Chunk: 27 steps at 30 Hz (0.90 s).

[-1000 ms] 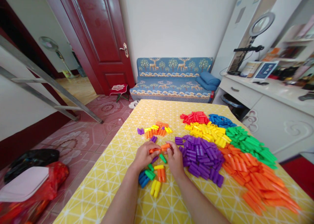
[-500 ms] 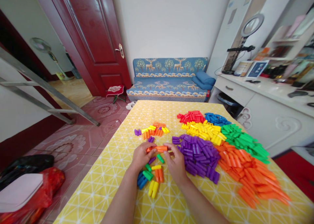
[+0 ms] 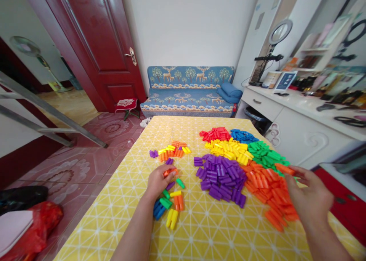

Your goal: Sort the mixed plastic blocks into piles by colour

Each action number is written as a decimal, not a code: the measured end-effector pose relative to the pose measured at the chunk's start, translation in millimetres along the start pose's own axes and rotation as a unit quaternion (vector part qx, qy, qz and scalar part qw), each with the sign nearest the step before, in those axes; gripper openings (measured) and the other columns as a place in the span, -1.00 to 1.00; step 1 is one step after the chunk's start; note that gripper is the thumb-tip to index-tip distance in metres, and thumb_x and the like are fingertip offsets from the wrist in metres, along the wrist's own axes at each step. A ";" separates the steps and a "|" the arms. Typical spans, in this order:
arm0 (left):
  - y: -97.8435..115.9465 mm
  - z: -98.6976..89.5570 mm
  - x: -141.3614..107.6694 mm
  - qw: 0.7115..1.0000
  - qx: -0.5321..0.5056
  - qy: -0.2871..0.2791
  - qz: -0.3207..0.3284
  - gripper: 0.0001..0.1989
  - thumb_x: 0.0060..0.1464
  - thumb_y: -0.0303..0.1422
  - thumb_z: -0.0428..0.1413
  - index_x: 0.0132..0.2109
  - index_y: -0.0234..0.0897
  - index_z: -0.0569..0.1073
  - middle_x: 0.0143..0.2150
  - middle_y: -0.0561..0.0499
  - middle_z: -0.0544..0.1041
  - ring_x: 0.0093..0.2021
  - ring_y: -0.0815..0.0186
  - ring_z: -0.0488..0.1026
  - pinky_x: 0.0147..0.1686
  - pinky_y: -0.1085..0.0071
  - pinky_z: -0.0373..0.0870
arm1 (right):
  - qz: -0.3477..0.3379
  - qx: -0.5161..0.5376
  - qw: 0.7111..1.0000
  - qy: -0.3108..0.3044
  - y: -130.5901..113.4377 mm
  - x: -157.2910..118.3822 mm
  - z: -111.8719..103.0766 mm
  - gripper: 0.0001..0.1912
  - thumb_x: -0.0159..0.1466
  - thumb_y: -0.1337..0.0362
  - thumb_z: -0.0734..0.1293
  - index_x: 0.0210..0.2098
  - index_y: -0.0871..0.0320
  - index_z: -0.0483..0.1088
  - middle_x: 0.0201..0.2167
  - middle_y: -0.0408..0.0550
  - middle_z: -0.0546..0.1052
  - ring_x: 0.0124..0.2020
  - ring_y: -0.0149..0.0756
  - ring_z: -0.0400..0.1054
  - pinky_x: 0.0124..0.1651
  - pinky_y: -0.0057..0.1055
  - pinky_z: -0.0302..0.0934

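One orange block [image 3: 284, 168] held | right hand [image 3: 310, 192] | moved to orange pile [image 3: 264, 184]

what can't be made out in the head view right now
All in the head view:
Orange piece: partly hidden by the left hand.
Orange pile: partly covered by the right hand.
Ladder: cut off by the left edge.
Small items on the dresser: too blurred to identify.

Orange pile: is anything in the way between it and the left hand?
Yes, the purple pile lies on the yellow cloth between the left hand and the orange pile. Reaching over it looks possible.
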<state>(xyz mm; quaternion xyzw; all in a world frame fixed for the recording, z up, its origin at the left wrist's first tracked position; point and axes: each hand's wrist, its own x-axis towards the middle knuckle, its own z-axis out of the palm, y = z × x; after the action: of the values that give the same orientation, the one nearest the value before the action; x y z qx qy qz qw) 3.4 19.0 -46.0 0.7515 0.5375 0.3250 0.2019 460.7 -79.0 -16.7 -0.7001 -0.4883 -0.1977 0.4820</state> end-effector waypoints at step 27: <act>-4.4 3.3 -1.3 1.000 0.002 0.012 -0.003 -0.72 0.07 -0.33 0.14 -0.04 -0.06 0.52 -0.05 0.03 0.58 -0.03 0.19 0.49 -0.03 0.32 0.37 | -0.099 0.314 0.897 -0.294 -210.4 -104.7 66.6 -0.67 0.21 0.41 0.20 -0.08 0.02 0.42 0.03 -0.01 0.43 0.08 -0.20 0.32 0.11 -0.19 0.27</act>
<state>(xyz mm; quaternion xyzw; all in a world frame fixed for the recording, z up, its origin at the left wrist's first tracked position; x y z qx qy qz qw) 2.5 19.4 -51.5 0.7465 0.5426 0.3324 0.1948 217.2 -60.5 -24.0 -0.4867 -0.7113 0.1341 0.4891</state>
